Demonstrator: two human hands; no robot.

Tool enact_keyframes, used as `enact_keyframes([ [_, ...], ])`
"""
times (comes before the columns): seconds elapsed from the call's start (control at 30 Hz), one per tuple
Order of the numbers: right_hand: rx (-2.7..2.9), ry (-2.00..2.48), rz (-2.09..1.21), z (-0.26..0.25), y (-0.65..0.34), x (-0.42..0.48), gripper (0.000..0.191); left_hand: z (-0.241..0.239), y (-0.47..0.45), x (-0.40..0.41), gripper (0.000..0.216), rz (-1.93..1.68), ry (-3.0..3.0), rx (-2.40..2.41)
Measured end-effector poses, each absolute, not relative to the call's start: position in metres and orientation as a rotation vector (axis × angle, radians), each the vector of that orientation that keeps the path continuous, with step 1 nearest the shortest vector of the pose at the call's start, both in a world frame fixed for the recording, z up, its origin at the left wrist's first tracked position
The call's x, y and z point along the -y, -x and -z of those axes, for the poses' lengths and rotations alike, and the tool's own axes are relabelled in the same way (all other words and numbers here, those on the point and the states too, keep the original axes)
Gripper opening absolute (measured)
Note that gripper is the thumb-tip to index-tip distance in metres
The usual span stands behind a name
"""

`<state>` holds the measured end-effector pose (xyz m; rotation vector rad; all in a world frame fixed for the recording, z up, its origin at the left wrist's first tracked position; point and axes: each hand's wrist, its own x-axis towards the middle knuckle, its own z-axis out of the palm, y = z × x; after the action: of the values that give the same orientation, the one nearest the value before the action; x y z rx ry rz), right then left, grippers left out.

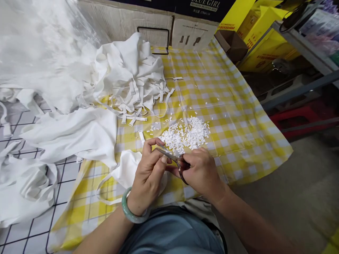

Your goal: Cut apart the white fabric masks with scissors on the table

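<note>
My right hand [200,169] is closed around the dark handles of a small pair of scissors [172,156]. The blades point left, to the fingers of my left hand [150,173]. That hand is pinched around the end of a white strap, mostly hidden by the fingers. A white garment [128,165] with a thin looped strap lies under and beside my left hand. Just beyond the scissors is a heap of tiny white cut pieces [196,132], with loose ones scattered around it. A green bangle [129,208] circles my left wrist.
A tall pile of white strapped garments [129,70] stands at the back left. More white garments [79,134] lie at left, near clear plastic [45,31]. A yellow checked cloth [238,137] covers the table. Behind are cardboard boxes [193,33]; a metal shelf [304,46] stands right.
</note>
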<state>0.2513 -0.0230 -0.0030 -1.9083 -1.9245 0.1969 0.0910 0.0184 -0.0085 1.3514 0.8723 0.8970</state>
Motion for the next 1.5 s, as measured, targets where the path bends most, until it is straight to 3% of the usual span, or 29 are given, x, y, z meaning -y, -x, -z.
enact_keyframes([
  [0.1,1.861,1.95,-0.222,0.008,-0.257,0.023,0.048,0.012,-0.097,-0.024,0.032,-0.874,-1.441,-0.87],
  [0.23,1.637,1.996,-0.651,0.01,-0.268,0.017,0.058,0.014,-0.096,-0.027,0.031,-0.866,-1.43,-0.887],
  [0.4,1.496,1.816,-0.874,-0.002,-0.272,0.002,0.038,0.007,-0.077,-0.023,0.03,-0.88,-1.306,-0.973],
  [0.5,1.703,1.674,-0.867,-0.012,-0.258,-0.004,0.032,0.003,-0.066,-0.019,0.031,-0.902,-1.299,-0.979],
  [0.8,2.122,1.654,-0.649,-0.022,-0.232,-0.003,0.047,0.003,-0.053,-0.013,0.025,-0.992,-1.348,-0.879],
  [1.07,2.167,1.668,-0.623,-0.021,-0.234,-0.003,0.044,0.008,-0.057,-0.013,0.026,-0.99,-1.327,-0.825],
  [1.5,2.066,1.71,-0.589,-0.007,-0.244,0.002,0.055,0.009,-0.065,-0.014,0.031,-0.896,-1.285,-0.849],
])
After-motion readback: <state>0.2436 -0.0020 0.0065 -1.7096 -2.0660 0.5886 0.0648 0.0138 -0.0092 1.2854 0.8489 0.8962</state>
